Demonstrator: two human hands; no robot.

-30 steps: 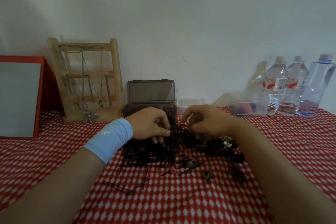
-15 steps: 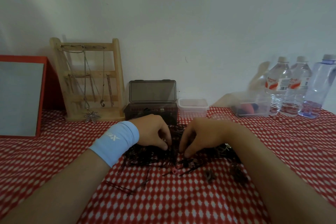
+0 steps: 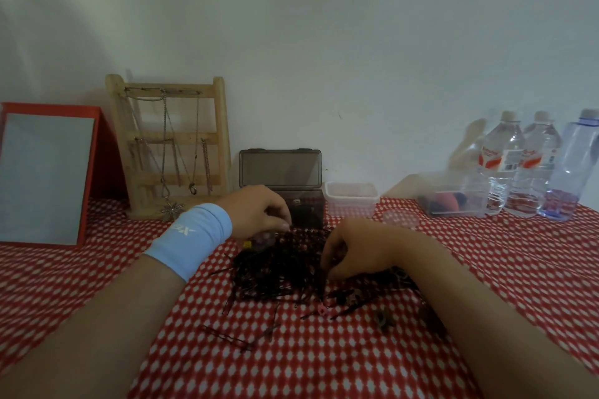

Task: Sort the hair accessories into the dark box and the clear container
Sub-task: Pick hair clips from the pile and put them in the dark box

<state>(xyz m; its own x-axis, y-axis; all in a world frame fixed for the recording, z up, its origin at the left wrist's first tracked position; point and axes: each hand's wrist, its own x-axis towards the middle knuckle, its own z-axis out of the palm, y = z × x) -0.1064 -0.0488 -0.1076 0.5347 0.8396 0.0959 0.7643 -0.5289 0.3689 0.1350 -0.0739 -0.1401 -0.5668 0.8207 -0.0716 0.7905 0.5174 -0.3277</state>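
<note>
A tangled pile of dark hair pins (image 3: 275, 269) lies on the red checked cloth (image 3: 324, 366), with stray pins and a small pink clip (image 3: 322, 311) in front of it. Behind the pile stands the dark box (image 3: 309, 207), its lid raised. The clear container (image 3: 351, 201) is just to the right of the box. My left hand (image 3: 259, 214), above a blue wristband, hovers at the box's front with thumb and fingertips pinched on something thin from the pile. My right hand (image 3: 353, 253) reaches down into the pile, its curled fingers pinching pins.
A wooden jewellery stand (image 3: 171, 146) with chains and a red-framed mirror (image 3: 45, 175) stand at the back left. A clear tub with coloured items (image 3: 453, 204), three water bottles (image 3: 538, 165) and a small round clear lid (image 3: 400, 220) are at the back right.
My left hand has lifted off the pile and moved back toward the dark box. My right hand has dropped lower into the pile's right side.
</note>
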